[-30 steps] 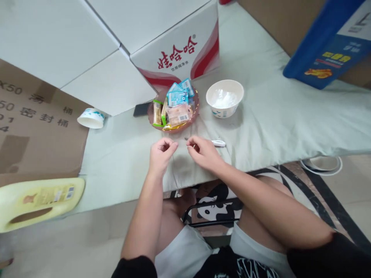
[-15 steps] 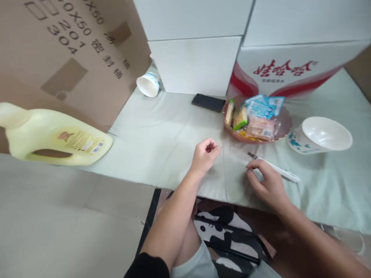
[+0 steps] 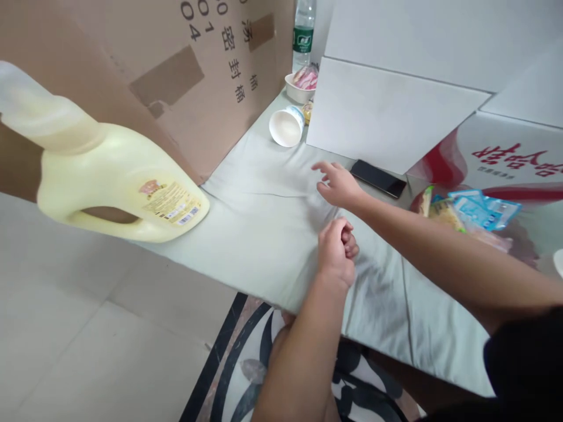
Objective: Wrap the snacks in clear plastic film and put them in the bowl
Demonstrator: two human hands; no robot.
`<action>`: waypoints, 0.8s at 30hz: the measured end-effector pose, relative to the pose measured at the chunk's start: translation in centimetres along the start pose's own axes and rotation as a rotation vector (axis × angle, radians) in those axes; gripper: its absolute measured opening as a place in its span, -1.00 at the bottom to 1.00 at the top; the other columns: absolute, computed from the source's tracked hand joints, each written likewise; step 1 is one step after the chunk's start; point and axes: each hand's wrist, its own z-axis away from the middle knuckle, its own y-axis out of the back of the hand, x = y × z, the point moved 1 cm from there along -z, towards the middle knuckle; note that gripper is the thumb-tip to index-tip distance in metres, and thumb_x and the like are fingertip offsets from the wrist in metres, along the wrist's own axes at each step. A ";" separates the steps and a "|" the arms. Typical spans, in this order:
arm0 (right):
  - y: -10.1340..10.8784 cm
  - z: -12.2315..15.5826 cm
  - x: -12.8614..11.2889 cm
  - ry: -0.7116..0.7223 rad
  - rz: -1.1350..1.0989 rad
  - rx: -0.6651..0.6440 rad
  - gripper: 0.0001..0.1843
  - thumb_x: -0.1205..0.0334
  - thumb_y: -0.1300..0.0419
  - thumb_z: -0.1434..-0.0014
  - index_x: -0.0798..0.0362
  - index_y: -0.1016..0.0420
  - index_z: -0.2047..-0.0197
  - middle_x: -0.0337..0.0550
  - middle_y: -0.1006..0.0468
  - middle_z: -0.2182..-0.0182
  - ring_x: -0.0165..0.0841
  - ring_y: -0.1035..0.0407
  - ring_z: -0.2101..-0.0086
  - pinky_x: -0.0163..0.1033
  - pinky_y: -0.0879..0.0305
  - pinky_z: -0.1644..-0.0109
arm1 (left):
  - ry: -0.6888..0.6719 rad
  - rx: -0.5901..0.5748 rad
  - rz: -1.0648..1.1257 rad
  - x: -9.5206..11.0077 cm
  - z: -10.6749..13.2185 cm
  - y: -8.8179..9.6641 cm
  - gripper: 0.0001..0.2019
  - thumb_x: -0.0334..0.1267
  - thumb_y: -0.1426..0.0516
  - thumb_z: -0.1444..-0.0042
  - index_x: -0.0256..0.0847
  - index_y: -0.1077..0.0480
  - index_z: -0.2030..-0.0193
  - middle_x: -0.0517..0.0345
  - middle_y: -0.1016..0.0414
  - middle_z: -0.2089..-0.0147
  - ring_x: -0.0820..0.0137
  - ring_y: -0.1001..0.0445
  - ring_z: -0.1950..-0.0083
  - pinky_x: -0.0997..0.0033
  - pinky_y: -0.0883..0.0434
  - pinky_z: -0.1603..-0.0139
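My left hand (image 3: 338, 252) rests on the pale green cloth (image 3: 264, 217) near the table's front edge, its fingers curled into a loose fist; I cannot make out anything in it. My right hand (image 3: 336, 183) reaches across above it to the left, fingers spread and holding nothing, just over the cloth. A black phone (image 3: 378, 178) lies right behind the right hand. A paper cup (image 3: 286, 125) lies on its side farther back.
A big yellow jug (image 3: 109, 181) lies at the cloth's left edge. Brown cardboard (image 3: 176, 76) and white boxes (image 3: 387, 111) wall the back. A dish of snack packets (image 3: 466, 214) sits at the right. A bottle (image 3: 303, 32) and a small bowl (image 3: 301, 88) stand far back.
My view has swung left. My right hand left the white-handled tool and reached leftward across the cloth with fingers open. My left hand stayed curled.
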 end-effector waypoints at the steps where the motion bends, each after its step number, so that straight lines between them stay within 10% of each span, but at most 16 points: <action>1: -1.2 -2.5 -0.6 -0.020 0.044 -0.038 -0.37 0.34 -0.17 -0.09 -0.06 -0.42 -0.26 0.07 -0.46 0.00 -0.15 -0.49 0.15 0.10 -0.42 -0.10 | 0.052 0.013 0.045 0.3 -0.2 0.1 -0.78 -0.23 -0.21 0.08 -0.21 -0.20 0.52 0.43 0.00 0.60 0.68 0.08 0.65 0.55 0.18 0.59; 8: -5.8 -14.5 -3.7 -0.180 0.215 -0.095 -0.31 0.32 -0.22 -0.19 0.03 -0.28 -0.38 0.26 -0.43 -0.14 0.05 -0.43 -0.05 0.24 -0.36 -0.14 | 0.184 0.101 0.193 2.4 -1.8 1.1 -0.81 -0.25 -0.16 0.17 -0.21 -0.18 0.57 0.40 -0.01 0.60 0.66 0.09 0.63 0.52 0.19 0.57; 24: -6.6 -23.5 -3.6 -0.115 0.365 0.049 -0.59 0.35 -0.09 -0.31 0.30 -0.41 -0.19 0.29 -0.41 -0.17 0.06 -0.34 -0.18 0.17 -0.25 -0.26 | 0.247 0.105 0.040 3.6 -4.3 2.2 -0.70 -0.14 -0.20 0.24 -0.17 -0.13 0.62 0.32 -0.04 0.58 0.59 0.09 0.56 0.39 0.16 0.44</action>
